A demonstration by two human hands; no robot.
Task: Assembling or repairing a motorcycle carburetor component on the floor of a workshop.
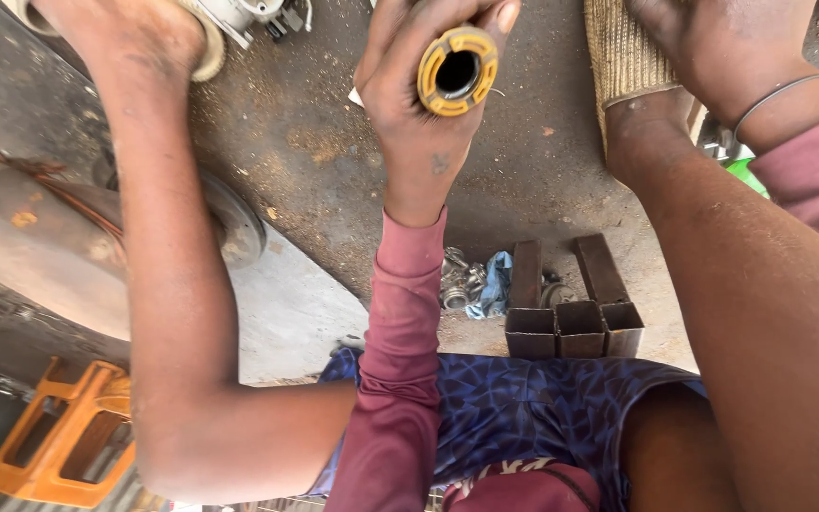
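Reaching toward the ground's far left corner, the left hand (135, 33) is resting on a pale round part (209, 47); its fingers are hiding, so I cannot tell its grip. The gloved right hand (618, 47) is running past the far edge, grip equally unclear. Between them, a pink-sleeved co-worker's hand (414, 114) is gripping a yellow-ended tube (457, 71).

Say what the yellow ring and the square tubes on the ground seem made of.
Yellow ring: probably moulded plastic, bright and matt, with ribbed spokes around a black hole. Square tubes: likely steel, thin-walled and hollow, with a dull brown, rusty finish.
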